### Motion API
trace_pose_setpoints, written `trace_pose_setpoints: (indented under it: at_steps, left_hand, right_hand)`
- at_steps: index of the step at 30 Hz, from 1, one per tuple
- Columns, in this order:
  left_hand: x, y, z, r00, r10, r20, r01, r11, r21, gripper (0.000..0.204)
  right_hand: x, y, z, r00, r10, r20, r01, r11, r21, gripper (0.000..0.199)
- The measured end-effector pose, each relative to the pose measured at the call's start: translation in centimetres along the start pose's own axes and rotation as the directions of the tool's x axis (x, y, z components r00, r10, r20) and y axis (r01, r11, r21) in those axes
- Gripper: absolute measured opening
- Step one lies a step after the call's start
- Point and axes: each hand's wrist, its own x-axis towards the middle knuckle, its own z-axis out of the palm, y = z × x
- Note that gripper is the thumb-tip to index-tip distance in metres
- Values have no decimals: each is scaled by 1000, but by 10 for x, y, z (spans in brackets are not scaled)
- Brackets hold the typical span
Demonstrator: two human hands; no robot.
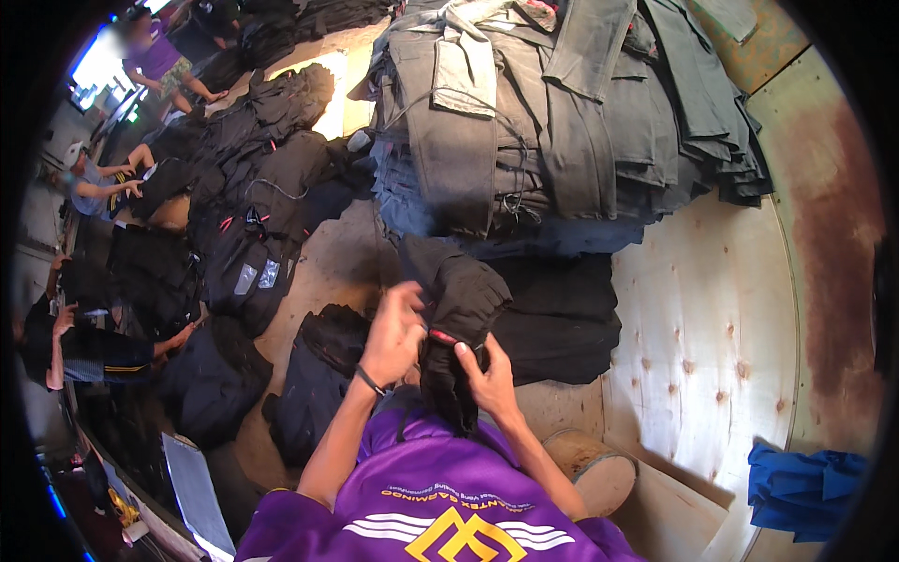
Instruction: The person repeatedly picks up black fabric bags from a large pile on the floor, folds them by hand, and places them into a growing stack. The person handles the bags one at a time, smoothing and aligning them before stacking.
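Note:
In front of my purple shirt, a black cloth garment (468,295) hangs bunched up, with a small red patch (442,336) on it. My right hand (491,378) grips its right side, thumb pressed on the cloth close to the red patch; the other fingers are partly behind the fabric. Just left of the garment, my left hand (393,335) is raised with its fingers loosely apart and slightly blurred. Nothing shows in that hand. A dark band (371,380) circles the left wrist. Beyond the garment lies a folded black cloth stack (557,318).
A high pile of grey trousers (524,140) stands ahead. Heaps of black garments (248,197) spread leftward, where several people sit or stand. A plywood panel (702,318) rises at right, near a round wooden stool (599,473) and folded blue cloth (803,489).

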Motion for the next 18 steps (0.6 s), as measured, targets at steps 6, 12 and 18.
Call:
trace_pose_setpoints:
  at_steps: [6,12,18]
  left_hand:
    - [19,9,-7,929,111,352,-315,735,600,98]
    - [21,-50,-51,851,-356,385,145,865,480,36]
    - [-53,-68,-50,847,-284,449,-228,569,790,38]
  right_hand:
    - [-16,-8,18,901,-130,413,351,779,-519,38]
    - [-14,-6,-41,951,110,289,82,812,-578,31]
    - [-54,40,-67,962,182,204,-12,773,-634,26]
